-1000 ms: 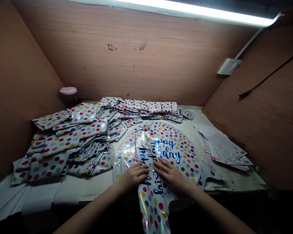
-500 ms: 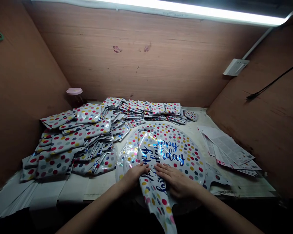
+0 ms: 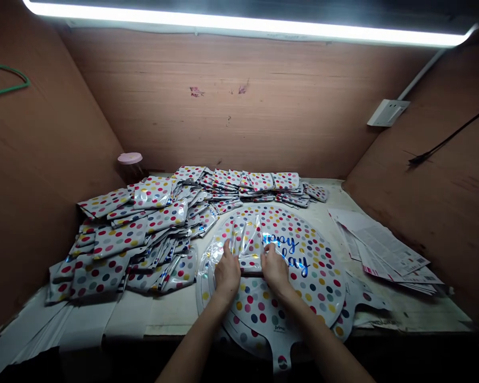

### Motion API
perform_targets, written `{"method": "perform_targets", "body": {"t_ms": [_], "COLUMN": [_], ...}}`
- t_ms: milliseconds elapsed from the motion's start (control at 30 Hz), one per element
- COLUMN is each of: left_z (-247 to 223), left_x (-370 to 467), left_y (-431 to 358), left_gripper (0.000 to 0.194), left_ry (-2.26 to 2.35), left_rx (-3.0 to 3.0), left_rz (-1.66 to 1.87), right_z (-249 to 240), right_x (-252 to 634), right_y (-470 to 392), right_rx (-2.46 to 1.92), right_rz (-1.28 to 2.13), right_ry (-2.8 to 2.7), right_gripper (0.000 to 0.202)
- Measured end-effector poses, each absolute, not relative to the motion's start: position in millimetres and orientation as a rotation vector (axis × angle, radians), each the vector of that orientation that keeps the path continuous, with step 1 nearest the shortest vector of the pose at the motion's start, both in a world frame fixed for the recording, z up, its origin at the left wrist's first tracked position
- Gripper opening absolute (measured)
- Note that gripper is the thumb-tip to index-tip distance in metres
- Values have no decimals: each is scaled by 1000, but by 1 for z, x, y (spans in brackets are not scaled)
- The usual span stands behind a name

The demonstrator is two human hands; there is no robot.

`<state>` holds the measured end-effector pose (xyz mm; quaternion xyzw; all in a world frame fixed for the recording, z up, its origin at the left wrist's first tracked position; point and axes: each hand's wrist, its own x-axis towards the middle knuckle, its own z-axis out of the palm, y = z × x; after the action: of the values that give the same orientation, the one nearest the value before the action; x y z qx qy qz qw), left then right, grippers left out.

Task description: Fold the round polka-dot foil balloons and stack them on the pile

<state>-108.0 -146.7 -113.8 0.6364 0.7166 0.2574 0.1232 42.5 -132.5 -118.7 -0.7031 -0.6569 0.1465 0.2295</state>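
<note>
Between my left hand (image 3: 227, 272) and my right hand (image 3: 275, 268) is a polka-dot foil balloon (image 3: 246, 242), folded into a small packet. The fingers of both hands are closed on its two sides, near its lower edge. Under it lie several flat, round foil balloons (image 3: 259, 303) in a stack, with blue lettering and a tail pointing at me. Part of the lettering is hidden by the packet and my right hand.
Folded polka-dot balloons (image 3: 120, 234) are heaped at the left and along the back wall. White paper strips (image 3: 90, 319) lie at the front left, printed cards (image 3: 387, 250) at the right. A pink-lidded jar (image 3: 130, 159) stands in the back left corner.
The long folded strip has been doubled up into a short packet. My hands have moved from lying flat on it to gripping its sides, and the view has shifted slightly.
</note>
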Motion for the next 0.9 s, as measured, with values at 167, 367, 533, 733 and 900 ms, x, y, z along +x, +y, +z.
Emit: {"method": "perform_targets", "body": {"t_ms": [167, 367, 533, 733, 900], "left_z": [-121, -122, -98, -93, -107], "left_x": [-112, -131, -138, -170, -173], "left_y": [-130, -115, -109, -157, -197], "left_gripper": [47, 66, 106, 58, 32], "left_ry": [1674, 1527, 1289, 771, 881], "left_rx": [2522, 2549, 2585, 2693, 2523], "left_rz": [507, 236, 11, 270, 610], "right_z": [-120, -117, -113, -107, -112], "right_x": [37, 71, 81, 103, 121], "right_y": [-137, -153, -152, -208, -240], "right_rx": [-1911, -1231, -1226, -858, -797], "right_rz": [218, 142, 137, 251, 578], "right_ry": [-1886, -2549, -2612, -2611, -2562], "right_gripper": [33, 53, 56, 48, 45]}}
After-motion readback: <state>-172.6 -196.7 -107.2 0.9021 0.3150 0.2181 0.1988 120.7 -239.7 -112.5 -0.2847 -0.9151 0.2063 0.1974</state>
